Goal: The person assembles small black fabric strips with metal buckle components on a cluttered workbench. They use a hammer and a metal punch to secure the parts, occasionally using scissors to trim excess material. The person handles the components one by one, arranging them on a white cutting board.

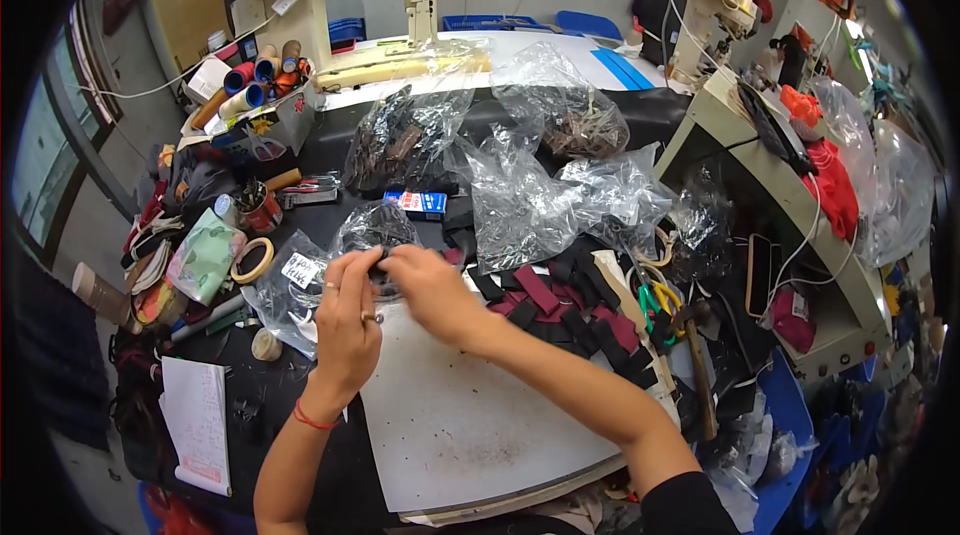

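My left hand [348,320] and my right hand [437,295] meet over the far left corner of a white work board [470,425]. Between their fingertips they pinch a small black piece [379,270]; the fingers mostly cover it, so its kind cannot be made out. Just beyond them lies a clear plastic bag [375,225] with dark contents. Another clear bag [300,270] with a white label rests beside my left hand. To the right of my right hand, black and maroon strips [560,305] are heaped at the board's far edge.
A hammer [700,375], pliers with yellow handles [660,303] and green-handled scissors [645,305] lie on the right. Clear bags [520,200] of parts cover the middle. On the left are a notebook [197,425], a tape roll [252,261] and a small jar [266,345]. A sewing machine [420,10] stands behind.
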{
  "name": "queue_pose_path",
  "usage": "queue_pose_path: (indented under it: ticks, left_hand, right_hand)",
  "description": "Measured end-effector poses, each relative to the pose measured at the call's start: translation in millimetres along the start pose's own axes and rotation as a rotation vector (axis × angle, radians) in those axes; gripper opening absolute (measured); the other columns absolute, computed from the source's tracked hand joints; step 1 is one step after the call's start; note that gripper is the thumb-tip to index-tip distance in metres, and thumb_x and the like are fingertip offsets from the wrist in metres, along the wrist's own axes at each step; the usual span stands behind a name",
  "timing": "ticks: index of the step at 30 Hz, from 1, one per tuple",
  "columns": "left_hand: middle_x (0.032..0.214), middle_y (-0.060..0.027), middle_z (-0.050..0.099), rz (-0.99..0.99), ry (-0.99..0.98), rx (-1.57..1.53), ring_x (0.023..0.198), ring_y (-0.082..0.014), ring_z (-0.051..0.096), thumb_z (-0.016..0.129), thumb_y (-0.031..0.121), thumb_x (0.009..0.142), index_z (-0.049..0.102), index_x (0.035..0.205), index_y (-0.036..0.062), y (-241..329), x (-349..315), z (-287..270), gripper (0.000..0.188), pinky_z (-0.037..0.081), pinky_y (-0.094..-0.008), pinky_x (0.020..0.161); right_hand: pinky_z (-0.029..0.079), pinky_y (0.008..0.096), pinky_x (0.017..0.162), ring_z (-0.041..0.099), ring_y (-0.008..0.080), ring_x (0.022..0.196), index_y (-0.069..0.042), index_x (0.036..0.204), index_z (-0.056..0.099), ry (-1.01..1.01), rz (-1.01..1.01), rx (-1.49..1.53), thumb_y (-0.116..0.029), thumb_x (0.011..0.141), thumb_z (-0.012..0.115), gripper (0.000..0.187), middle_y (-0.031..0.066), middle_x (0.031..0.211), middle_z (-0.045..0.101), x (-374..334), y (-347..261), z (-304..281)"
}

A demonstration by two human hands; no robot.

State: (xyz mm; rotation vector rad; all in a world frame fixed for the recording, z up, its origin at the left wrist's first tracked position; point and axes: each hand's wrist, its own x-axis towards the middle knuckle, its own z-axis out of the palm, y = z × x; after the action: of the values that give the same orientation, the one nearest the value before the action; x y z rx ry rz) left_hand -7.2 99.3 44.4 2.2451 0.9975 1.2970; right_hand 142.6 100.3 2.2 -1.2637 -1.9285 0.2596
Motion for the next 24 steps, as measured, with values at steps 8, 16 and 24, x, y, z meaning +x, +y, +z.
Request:
queue_pose_path:
  ticks: [8,16,24]
  left_hand:
    - [0.113,-0.0238,0.057,-0.105,-0.358,-0.082,0.103,-0.0398,0.058,0.044,-0.007,0.082,0.053,0.119,-0.0006,-19.4,60.1,94.3,0.038,0.046,-0.0404,0.09]
    - [0.123,-0.0312,0.052,-0.266,-0.697,0.144,0.116,-0.0439,0.049,0.053,0.019,0.088,0.048,0.128,-0.0006,-101.5,98.7,167.6,0.045,0.039,-0.0459,0.1]
    - [0.135,-0.0363,0.04,-0.598,-0.828,0.019,0.127,-0.0511,0.037,0.039,0.049,0.095,0.044,0.132,-0.0046,-56.1,98.7,183.0,0.065,0.033,-0.0512,0.105]
  right_hand:
    - [0.042,0.0491,0.095,0.053,0.0396,0.112,-0.004,0.116,0.06,-0.522,0.484,-0.645,-0.021,0.091,0.049,0.032,0.0235,0.121,0.055,20.4,133.0,-127.5]
    - [0.05,0.045,0.083,0.063,0.0348,0.091,0.0,0.089,0.062,-0.083,0.073,-0.787,-0.019,0.085,0.056,0.02,0.0167,0.092,0.063,13.3,126.9,-140.9]
    - [0.045,0.0532,0.086,0.059,0.041,0.097,-0.003,0.111,0.055,-0.263,0.469,-0.513,-0.041,0.096,0.04,0.043,0.0211,0.097,0.061,-22.1,130.7,-73.6]
